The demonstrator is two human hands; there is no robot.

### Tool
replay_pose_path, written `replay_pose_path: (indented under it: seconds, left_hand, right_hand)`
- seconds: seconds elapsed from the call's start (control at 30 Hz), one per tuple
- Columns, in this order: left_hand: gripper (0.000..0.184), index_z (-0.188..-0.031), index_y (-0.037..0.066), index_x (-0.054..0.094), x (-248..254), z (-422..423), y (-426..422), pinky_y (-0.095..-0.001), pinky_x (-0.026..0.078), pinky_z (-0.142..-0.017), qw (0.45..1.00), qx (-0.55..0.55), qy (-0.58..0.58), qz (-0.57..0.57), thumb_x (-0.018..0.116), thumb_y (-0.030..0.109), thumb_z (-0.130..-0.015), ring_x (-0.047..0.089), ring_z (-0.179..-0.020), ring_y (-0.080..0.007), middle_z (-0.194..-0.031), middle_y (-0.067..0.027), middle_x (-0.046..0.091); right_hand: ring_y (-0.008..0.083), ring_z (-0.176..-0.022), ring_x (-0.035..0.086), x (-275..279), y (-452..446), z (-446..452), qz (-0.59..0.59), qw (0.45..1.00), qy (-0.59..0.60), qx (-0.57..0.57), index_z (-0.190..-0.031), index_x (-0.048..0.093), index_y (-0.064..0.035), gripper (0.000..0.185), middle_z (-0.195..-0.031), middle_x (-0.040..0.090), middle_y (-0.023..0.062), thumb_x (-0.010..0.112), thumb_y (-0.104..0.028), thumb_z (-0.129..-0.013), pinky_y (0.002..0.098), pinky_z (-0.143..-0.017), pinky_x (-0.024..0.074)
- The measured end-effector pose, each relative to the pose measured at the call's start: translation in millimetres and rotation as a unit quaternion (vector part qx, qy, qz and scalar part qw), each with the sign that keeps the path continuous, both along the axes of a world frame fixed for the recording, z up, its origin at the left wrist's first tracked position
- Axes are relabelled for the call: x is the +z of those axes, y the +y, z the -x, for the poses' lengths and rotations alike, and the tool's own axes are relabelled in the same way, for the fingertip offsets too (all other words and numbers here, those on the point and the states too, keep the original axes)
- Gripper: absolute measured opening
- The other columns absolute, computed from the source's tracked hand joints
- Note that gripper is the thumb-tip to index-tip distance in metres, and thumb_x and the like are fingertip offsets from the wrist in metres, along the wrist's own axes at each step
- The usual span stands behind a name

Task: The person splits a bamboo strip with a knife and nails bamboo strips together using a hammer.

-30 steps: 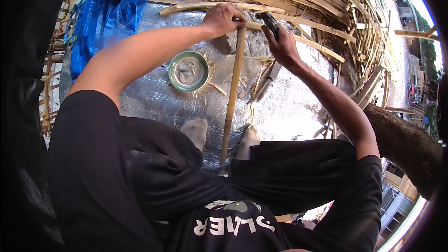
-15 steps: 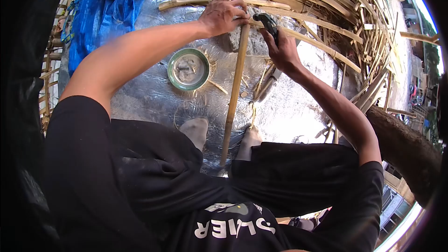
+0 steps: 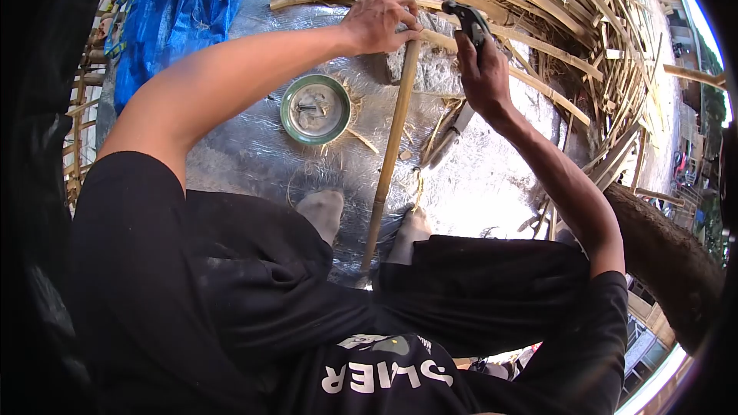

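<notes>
My left hand (image 3: 383, 21) is closed at the far end of a bamboo pole (image 3: 393, 138), its fingertips pressed together there. Whether a small piece is also pinched between those fingers cannot be seen. The pole slants back toward me and ends between my feet. Its far end lies by a grey concrete block (image 3: 430, 73), where a curved bamboo strip (image 3: 440, 40) meets it. In my right hand (image 3: 486, 81) is a hammer (image 3: 470, 21) with a dark handle, its head raised to the right of my left fingertips and apart from them.
A green-rimmed bowl (image 3: 287, 119) with small metal pieces stands on silvery sheeting (image 3: 246, 161). Blue tarp (image 3: 177, 23) hangs at upper left. Split bamboo (image 3: 607, 69) is heaped along the back and right. A bladed tool (image 3: 452, 134) lies beside the pole, and a thick log (image 3: 665, 253) is at far right.
The hammer and my right hand have moved up and to the right, away from my left fingertips. My left hand has shifted slightly right with the pole's far end.
</notes>
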State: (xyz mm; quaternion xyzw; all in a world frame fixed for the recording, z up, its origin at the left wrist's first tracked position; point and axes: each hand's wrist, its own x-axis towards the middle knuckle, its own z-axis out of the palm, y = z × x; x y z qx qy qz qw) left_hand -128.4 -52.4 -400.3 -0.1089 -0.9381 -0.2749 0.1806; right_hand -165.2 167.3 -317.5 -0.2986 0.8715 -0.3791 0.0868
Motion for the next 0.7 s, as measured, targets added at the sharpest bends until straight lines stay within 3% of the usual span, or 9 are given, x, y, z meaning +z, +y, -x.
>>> replay_pose_path:
  seconds: [0.1, 0.17, 0.27, 0.4, 0.47, 0.53, 0.6, 0.67, 0.7]
  left_hand:
    - [0.014, -0.084, 0.019, 0.078, 4, -4, 1, -0.0377, 0.043, -0.100, 1.000, 0.001, -0.010, -0.008, 0.077, 0.032, -0.081, 0.055, -0.111, -0.0183, -0.106, 0.0066, 0.063]
    - [0.017, -0.083, 0.018, 0.078, 7, -3, 3, -0.0378, 0.043, -0.100, 1.000, 0.008, -0.014, 0.004, 0.076, 0.034, -0.081, 0.055, -0.112, -0.0176, -0.106, 0.0058, 0.063]
    - [0.018, -0.083, 0.018, 0.078, 6, -3, 1, -0.0377, 0.043, -0.100, 1.000, -0.002, -0.013, -0.003, 0.076, 0.035, -0.082, 0.054, -0.114, -0.0174, -0.107, 0.0052, 0.063]
    - [0.018, -0.083, 0.018, 0.078, 5, 0, 2, -0.0378, 0.042, -0.101, 1.000, 0.012, -0.017, 0.003, 0.076, 0.035, -0.082, 0.054, -0.115, -0.0181, -0.105, 0.0044, 0.062]
    - [0.018, -0.083, 0.018, 0.078, 5, -3, -1, -0.0380, 0.042, -0.101, 1.000, 0.018, -0.020, -0.001, 0.076, 0.036, -0.081, 0.054, -0.115, -0.0180, -0.104, 0.0046, 0.062]
    - [0.018, -0.083, 0.019, 0.078, 7, -2, 2, -0.0382, 0.042, -0.102, 1.000, 0.009, -0.018, -0.006, 0.076, 0.036, -0.081, 0.054, -0.114, -0.0179, -0.104, 0.0047, 0.062]
    - [0.019, -0.084, 0.020, 0.079, 6, 1, -1, -0.0386, 0.043, -0.102, 0.999, 0.000, -0.039, 0.000, 0.077, 0.038, -0.080, 0.054, -0.114, -0.0181, -0.105, 0.0051, 0.061]
    - [0.019, -0.084, 0.020, 0.079, 1, -1, -5, -0.0385, 0.043, -0.101, 1.000, 0.009, -0.027, -0.009, 0.078, 0.039, -0.080, 0.054, -0.113, -0.0190, -0.106, 0.0053, 0.061]
    - [0.019, -0.083, 0.020, 0.079, 3, -2, -4, -0.0381, 0.043, -0.100, 1.000, 0.009, -0.027, -0.006, 0.077, 0.039, -0.080, 0.054, -0.113, -0.0191, -0.105, 0.0052, 0.061]
  right_hand:
    - [0.0239, -0.051, 0.056, -3, 2, 1, -0.007, 0.999, -0.034, 0.024, -0.098, 0.055, 0.0018, 0.038, -0.063, 0.061, 0.0167, 0.054, -0.036, -0.100, 0.0417, -0.050, 0.0428]
    - [0.0268, -0.052, 0.057, -3, -1, 1, -0.136, 0.990, -0.021, 0.039, -0.095, 0.052, 0.0037, 0.040, -0.060, 0.058, 0.0189, 0.054, -0.036, -0.101, 0.0439, -0.050, 0.0424]
    - [0.0296, -0.050, 0.056, -3, 1, -7, -0.035, 0.997, 0.014, 0.067, -0.095, 0.052, 0.0038, 0.040, -0.058, 0.057, 0.0203, 0.054, -0.036, -0.100, 0.0447, -0.050, 0.0418]
    - [0.0318, -0.048, 0.056, 6, -2, -3, -0.154, 0.985, 0.017, 0.070, -0.096, 0.050, 0.0031, 0.037, -0.059, 0.059, 0.0199, 0.055, -0.033, -0.100, 0.0450, -0.048, 0.0417]
    - [0.0292, -0.045, 0.053, 2, 3, -2, -0.060, 0.991, 0.058, 0.100, -0.091, 0.051, 0.0027, 0.038, -0.057, 0.057, 0.0178, 0.054, -0.034, -0.100, 0.0420, -0.046, 0.0406]
    - [0.0260, -0.045, 0.053, 9, -5, 2, -0.190, 0.980, -0.039, 0.051, -0.092, 0.050, 0.0022, 0.035, -0.057, 0.057, 0.0159, 0.055, -0.032, -0.100, 0.0411, -0.044, 0.0405]
    - [0.0202, -0.044, 0.053, 12, 0, 1, -0.169, 0.985, -0.031, 0.035, -0.094, 0.050, 0.0012, 0.034, -0.056, 0.057, 0.0123, 0.054, -0.031, -0.101, 0.0384, -0.041, 0.0389]
    - [0.0167, -0.043, 0.051, 2, 2, 1, -0.009, 0.989, 0.126, 0.081, -0.093, 0.051, 0.0016, 0.037, -0.055, 0.056, 0.0103, 0.050, -0.034, -0.102, 0.0363, -0.039, 0.0373]
    - [0.0189, -0.044, 0.052, 4, 2, -1, -0.042, 0.994, 0.058, 0.082, -0.092, 0.051, 0.0016, 0.038, -0.055, 0.056, 0.0116, 0.050, -0.035, -0.102, 0.0381, -0.041, 0.0389]
